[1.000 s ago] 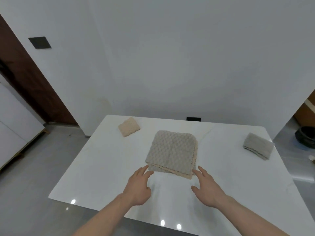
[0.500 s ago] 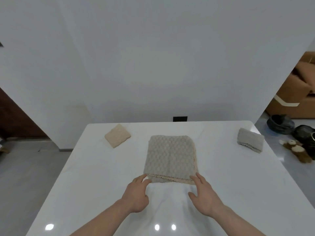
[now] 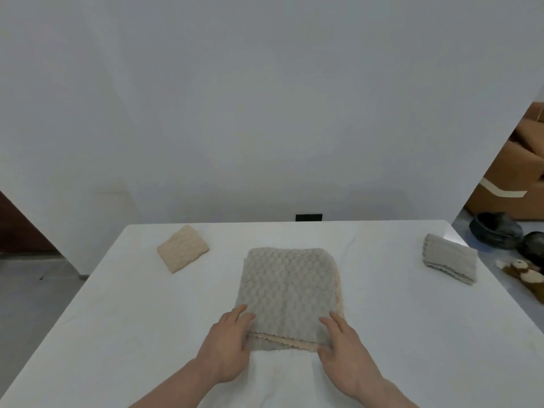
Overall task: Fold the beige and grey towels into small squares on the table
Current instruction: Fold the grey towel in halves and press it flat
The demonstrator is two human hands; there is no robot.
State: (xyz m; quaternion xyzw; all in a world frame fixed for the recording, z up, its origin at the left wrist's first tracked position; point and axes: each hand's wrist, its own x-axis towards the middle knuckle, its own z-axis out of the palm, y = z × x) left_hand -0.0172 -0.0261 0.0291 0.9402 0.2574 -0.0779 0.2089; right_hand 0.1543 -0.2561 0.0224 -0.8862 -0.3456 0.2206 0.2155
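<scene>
White table [image 3: 117, 334] standing against plain wall. Grey towel [image 3: 290, 293] lying mid-table over beige towel [image 3: 339, 293], beige edge peeking out right and front. My left hand [image 3: 226, 346] and right hand [image 3: 344, 348] gripping near corners, fingers on top, thumbs seemingly tucking under. Folded beige square [image 3: 183, 252] sitting far left, folded grey square [image 3: 450, 258] far right.
</scene>
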